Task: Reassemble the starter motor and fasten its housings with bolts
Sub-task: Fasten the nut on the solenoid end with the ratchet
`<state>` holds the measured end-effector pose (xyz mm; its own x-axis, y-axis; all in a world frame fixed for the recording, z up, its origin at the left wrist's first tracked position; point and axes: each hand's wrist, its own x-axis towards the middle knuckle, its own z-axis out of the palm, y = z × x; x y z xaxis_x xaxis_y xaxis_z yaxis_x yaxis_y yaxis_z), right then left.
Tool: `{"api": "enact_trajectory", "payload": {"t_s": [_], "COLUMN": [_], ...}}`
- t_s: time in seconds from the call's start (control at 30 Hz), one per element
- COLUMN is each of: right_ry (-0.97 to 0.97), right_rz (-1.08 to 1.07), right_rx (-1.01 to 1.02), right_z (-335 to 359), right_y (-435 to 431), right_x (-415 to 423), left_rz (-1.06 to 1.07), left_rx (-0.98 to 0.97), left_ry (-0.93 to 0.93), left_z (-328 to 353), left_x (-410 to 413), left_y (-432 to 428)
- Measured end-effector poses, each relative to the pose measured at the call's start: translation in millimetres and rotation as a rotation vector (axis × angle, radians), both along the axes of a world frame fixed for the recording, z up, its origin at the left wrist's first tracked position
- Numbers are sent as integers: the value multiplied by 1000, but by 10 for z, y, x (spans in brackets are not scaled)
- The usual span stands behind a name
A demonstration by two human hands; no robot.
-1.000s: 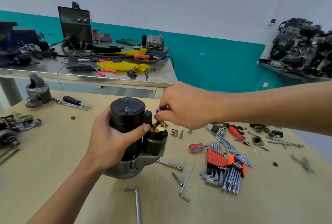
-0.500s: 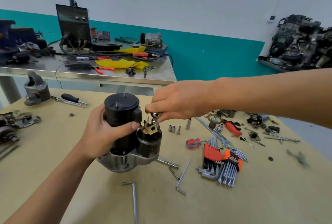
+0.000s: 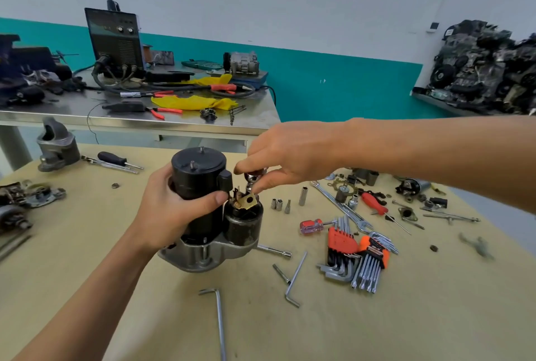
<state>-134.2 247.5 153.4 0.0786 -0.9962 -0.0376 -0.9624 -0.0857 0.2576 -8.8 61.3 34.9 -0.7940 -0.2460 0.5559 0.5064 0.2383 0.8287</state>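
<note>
Likely heavy, the starter motor [image 3: 200,178] is gripped round its black body by the left hand [image 3: 171,210]; above it, seemingly a socket [image 3: 253,177] is pinched by the right hand [image 3: 287,155].

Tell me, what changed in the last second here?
The right hand turned at the wrist, re-pinching the chrome socket atop the solenoid, now more exposed. The left hand still grips the upright starter motor; the hex key sets lie unmoved.
</note>
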Motion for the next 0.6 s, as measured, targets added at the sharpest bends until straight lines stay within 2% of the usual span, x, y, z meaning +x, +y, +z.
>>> {"api": "enact_trajectory", "payload": {"t_s": [0.07,0.13,0.17,0.23,0.27,0.3,0.33,0.43,0.5,0.6], "right_ry": [-58,-257,-451,-960,-1131,-1179,-1154,-1028,-922,-760], "right_rz": [-50,-110,-151,-262,-369,-521,-691,-1072,-1176,-1246], "right_rx": [-60,-300,-481,-803,-915,-980,-978,-728,-595,-563], "right_z": [26,72,82,16,-92,-255,-467,-1199,-1572,-1866], "right_y": [4,47,96,217,277,330,383,467,437,335], "right_x": [6,16,0,-8,-1,16,41,138,164,106], "left_rz": [-24,-29,-23,15,47,86,129,217,251,274], "left_rx": [-10,-31,-41,-56,-62,-69,-80,-135,-189,-290], "left_ry": [-4,-12,-15,-25,-33,-41,-49,-53,-48,-47], "left_z": [10,10,13,30,42,60,83,161,208,265], "left_x": [-6,-7,-11,-15,-17,-21,-28,-44,-23,65], "left_y": [-19,-23,-24,-34,-44,-54,-68,-124,-158,-191]}}
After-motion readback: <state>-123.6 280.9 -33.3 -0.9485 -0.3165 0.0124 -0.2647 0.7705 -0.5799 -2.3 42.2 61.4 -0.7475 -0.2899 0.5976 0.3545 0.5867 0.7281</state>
